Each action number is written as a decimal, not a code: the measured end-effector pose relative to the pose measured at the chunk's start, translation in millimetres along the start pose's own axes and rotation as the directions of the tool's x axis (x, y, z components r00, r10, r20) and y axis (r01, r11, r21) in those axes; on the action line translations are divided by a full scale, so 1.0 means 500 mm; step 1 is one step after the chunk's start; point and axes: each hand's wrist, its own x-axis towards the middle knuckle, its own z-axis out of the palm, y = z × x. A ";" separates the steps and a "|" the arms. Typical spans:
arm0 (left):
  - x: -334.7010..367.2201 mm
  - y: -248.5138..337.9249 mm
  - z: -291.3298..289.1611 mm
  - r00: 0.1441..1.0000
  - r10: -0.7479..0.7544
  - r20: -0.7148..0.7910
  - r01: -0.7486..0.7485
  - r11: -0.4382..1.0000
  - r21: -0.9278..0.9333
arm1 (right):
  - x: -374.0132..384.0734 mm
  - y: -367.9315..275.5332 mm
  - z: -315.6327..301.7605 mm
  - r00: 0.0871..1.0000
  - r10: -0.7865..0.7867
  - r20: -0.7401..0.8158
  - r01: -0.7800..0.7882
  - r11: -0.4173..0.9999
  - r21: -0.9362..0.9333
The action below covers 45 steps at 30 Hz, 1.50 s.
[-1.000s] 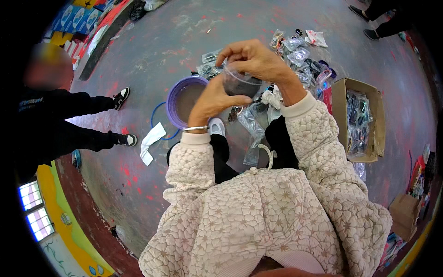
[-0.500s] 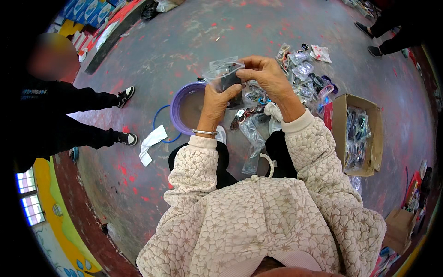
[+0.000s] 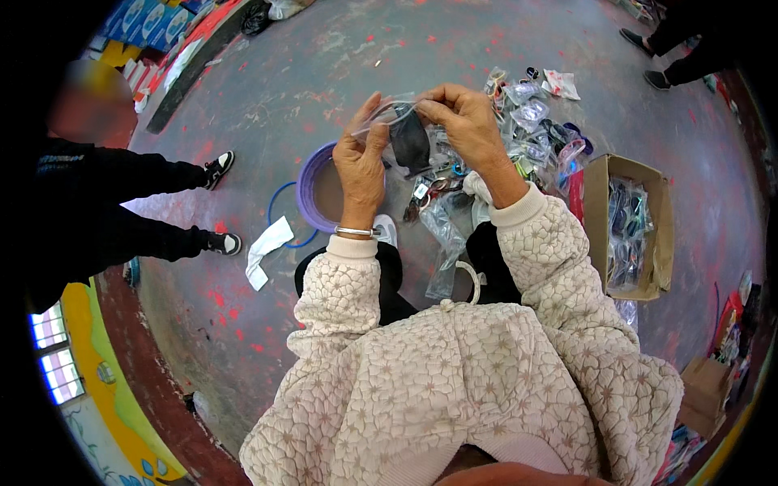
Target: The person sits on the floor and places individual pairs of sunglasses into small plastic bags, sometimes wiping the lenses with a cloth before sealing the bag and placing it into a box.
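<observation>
Between my hands hangs a clear plastic bag (image 3: 378, 120) with a dark, flat item (image 3: 410, 141) in or behind it, whose kind I cannot make out. My left hand (image 3: 361, 158) pinches the bag's left edge between thumb and fingers. My right hand (image 3: 470, 128) is closed on its upper right corner. Below the bag, to the left, stands a purple basin (image 3: 306, 188) of murky brownish water, partly hidden by my left hand. Several bagged items, sunglasses among them, lie in a pile (image 3: 531, 134) on the floor beyond my right hand.
A cardboard box (image 3: 597, 227) of bagged sunglasses stands at right. Near my feet lies a long clear plastic bag (image 3: 442, 235). A white cloth (image 3: 267, 249) and a blue hoop (image 3: 275, 202) are left of the basin. One person (image 3: 121, 202) stands at left, another (image 3: 689, 57) at far right.
My left hand has moved up and slightly left along the bag, its fingers now higher. The bag's mouth is spread wider, and the dark item shows more fully.
</observation>
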 end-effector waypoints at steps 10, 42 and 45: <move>-0.002 0.028 -0.049 0.983 0.167 0.083 -0.185 0.817 0.547 | -0.012 -0.029 -0.013 0.998 -0.024 0.051 0.030 0.994 -0.108; -0.001 0.041 -0.058 0.955 0.143 0.259 -0.281 0.711 0.644 | -0.021 0.001 -0.007 0.934 0.115 0.338 -0.129 0.991 0.019; -0.003 0.030 -0.062 0.965 0.119 0.235 -0.235 0.791 0.565 | -0.020 -0.008 0.003 0.941 0.079 0.330 -0.052 0.995 -0.089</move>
